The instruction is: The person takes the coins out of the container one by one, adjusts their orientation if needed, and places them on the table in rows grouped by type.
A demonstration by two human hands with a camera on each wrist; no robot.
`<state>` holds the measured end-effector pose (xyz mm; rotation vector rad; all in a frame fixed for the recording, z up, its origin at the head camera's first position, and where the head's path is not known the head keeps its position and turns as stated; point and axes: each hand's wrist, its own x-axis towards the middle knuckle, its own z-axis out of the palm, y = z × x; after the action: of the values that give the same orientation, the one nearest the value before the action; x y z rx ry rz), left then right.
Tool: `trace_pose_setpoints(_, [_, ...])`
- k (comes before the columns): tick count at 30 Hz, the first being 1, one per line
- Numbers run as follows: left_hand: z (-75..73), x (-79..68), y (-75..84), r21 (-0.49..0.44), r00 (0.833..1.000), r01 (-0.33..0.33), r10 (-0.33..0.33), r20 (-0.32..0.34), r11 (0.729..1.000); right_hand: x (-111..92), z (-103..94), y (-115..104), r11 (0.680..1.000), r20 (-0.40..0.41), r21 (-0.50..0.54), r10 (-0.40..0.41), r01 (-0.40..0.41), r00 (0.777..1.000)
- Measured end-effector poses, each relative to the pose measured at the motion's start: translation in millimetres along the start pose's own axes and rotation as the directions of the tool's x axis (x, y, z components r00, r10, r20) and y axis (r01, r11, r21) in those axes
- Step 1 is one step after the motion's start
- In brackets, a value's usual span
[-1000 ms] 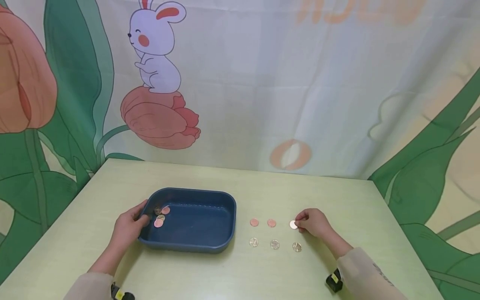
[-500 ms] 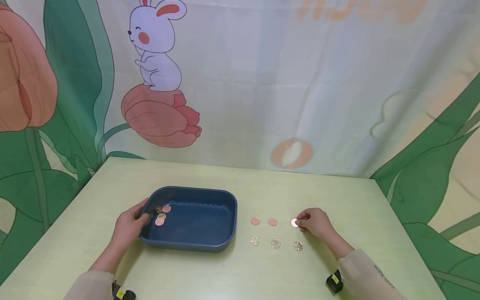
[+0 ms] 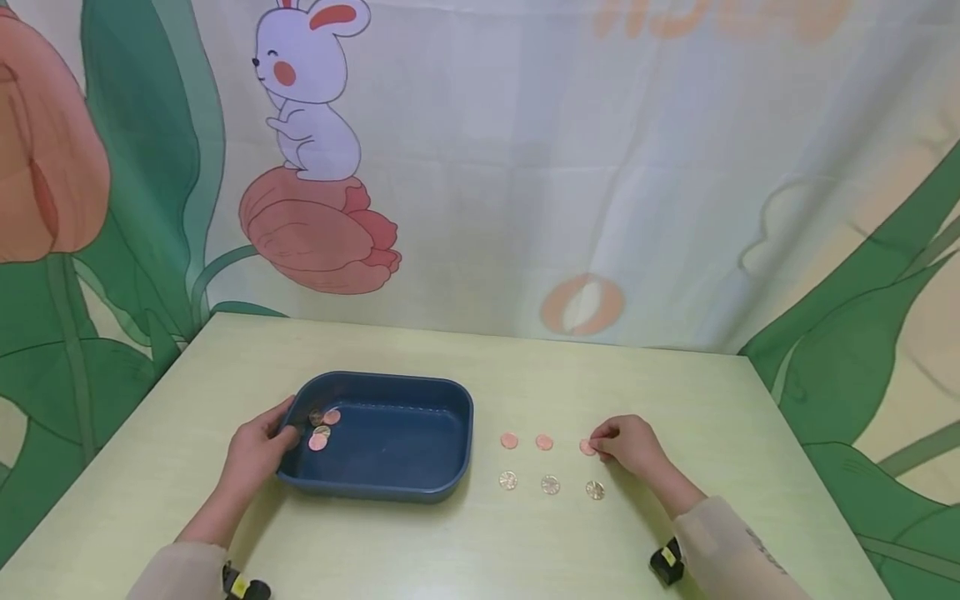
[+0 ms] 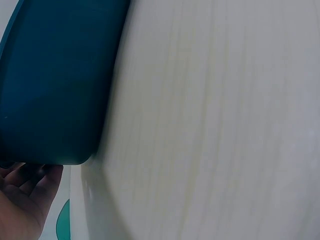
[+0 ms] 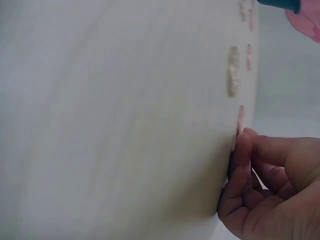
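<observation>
In the head view my left hand (image 3: 257,444) grips the left end of a dark blue rectangular tray (image 3: 390,492), thumb over the rim and fingers outside. Several coppery and brassy coins, among them a copper coin (image 3: 318,442), lie inside at that end. To the tray's right, my right hand (image 3: 632,444) pinches the right edge of a copper coin (image 3: 587,447) at table level. Two more copper coins lie left of it in the same row, one being the middle coin (image 3: 543,442). Below them runs a row of three brassy coins, including the rightmost brassy coin (image 3: 595,490).
The pale wooden table (image 3: 480,550) ends at a printed curtain (image 3: 480,167) with a rabbit and flowers. Black wrist cameras, such as the right one (image 3: 667,562), sit at both sleeves. The left wrist view shows mostly the tray's outer side and tabletop.
The pinched copper coin looks pink now where it shone white before. Both hands, the tray and the other coins stay in place; the head view shifts slightly.
</observation>
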<state>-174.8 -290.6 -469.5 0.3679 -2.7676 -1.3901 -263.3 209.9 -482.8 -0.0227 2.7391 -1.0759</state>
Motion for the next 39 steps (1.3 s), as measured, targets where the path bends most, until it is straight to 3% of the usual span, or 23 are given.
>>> trace_pose_setpoints(6, [-0.9,0.8,0.6,-0.002,1.0,0.011,-0.011,-0.001,1.0,6,-9.3,-8,0.996,0.092,0.092,0.01,-0.019,0.996])
trace_pose_setpoints(11, [-1.3,-0.6,1.5,-0.001,1.0,0.01,-0.01,-0.006,1.0,7,-18.7,-42,0.988,0.156,0.127,-0.107,0.087,0.982])
trace_pose_setpoints(15, [-1.8,-1.1,1.5,0.004,1.0,0.002,-0.002,-0.019,1.0,10,-20.4,-81,0.972,0.212,0.139,-0.215,0.189,0.953])
trace_pose_setpoints(20, [-2.0,-0.3,0.2,0.016,1.0,-0.009,0.009,-0.027,1.0,13,-12.5,-132,0.947,0.316,0.11,-0.321,0.302,0.893])
trace_pose_setpoints(24, [-1.2,1.1,-0.7,0.024,1.0,-0.008,0.009,-0.028,1.0,20,1.6,-174,0.921,0.416,0.056,-0.372,0.385,0.83])
trace_pose_setpoints(31, [0.7,2.6,2.0,0.023,0.999,-0.017,0.018,-0.028,1.0,37,30.6,-237,0.89,0.599,-0.026,-0.351,0.455,0.72])
trace_pose_setpoints(36, [0.2,2.4,1.5,0.032,0.999,-0.015,0.016,-0.031,0.999,51,61.3,-269,0.861,0.667,-0.069,-0.336,0.504,0.665])
trace_pose_setpoints(39, [0.1,2.0,-0.1,0.037,0.999,-0.016,0.017,-0.038,0.999,59,83.5,-279,0.855,0.687,-0.06,-0.339,0.515,0.643])
